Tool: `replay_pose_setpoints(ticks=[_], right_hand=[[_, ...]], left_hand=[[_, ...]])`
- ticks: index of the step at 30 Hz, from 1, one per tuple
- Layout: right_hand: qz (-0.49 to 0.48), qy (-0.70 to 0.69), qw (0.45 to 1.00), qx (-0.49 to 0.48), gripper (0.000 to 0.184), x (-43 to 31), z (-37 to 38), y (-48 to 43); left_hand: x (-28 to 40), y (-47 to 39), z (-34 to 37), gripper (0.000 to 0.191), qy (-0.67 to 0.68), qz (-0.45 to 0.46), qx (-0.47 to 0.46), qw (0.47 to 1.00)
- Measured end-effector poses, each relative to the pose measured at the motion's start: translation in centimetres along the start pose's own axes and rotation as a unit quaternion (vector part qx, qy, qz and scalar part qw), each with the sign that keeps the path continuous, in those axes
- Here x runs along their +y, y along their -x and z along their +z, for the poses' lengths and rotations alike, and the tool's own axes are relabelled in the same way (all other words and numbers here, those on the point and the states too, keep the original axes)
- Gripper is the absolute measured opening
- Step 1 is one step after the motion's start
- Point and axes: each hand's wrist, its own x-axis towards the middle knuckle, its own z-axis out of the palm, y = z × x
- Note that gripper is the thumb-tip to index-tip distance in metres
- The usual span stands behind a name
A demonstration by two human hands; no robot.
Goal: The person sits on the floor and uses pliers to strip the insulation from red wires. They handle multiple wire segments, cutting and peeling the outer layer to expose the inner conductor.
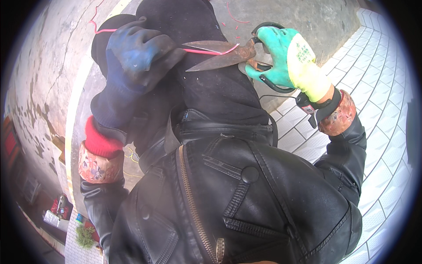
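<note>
My left hand (141,56), in a dark blue work glove, is closed around a thin pinkish-red insulated wire (204,51). One end of the wire sticks out to the right and lies between the spread blades of a pair of rusty scissors (227,57). Its tip curves upward near the pivot. The wire's other part leaves the left side of the glove. My right hand (280,56), in a green and yellow glove, holds the scissors by their black-covered handles, with the blades apart. Both hands are above my dark-trousered legs.
Short red pieces (237,37) and a curved red strand (234,17) lie on the concrete floor beyond my legs. White tiles (372,79) cover the surface at the right. Thin yellow wire (132,155) lies by my left forearm. A green plant (85,236) stands at the lower left.
</note>
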Motion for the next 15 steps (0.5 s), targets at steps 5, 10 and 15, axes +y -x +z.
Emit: replay_pose_setpoints(ticks=[5, 10, 15], right_hand=[[0.019, -0.018, 0.999, -0.026, 0.047, 0.16, 0.05, 0.06], [0.014, -0.030, 0.999, -0.018, 0.050, -0.07, 0.03, 0.09], [0.014, -0.032, 0.999, 0.019, 0.051, -0.36, -0.42, 0.16]], left_hand=[[0.02, 0.05, 0.17, 0.021, 0.008, -0.020, 0.008, 1.000], [-0.22, -0.03, -0.06, 0.019, 0.018, 0.001, -0.008, 1.000], [0.15, -0.15, -0.19, 0.020, 0.012, -0.004, 0.006, 1.000]])
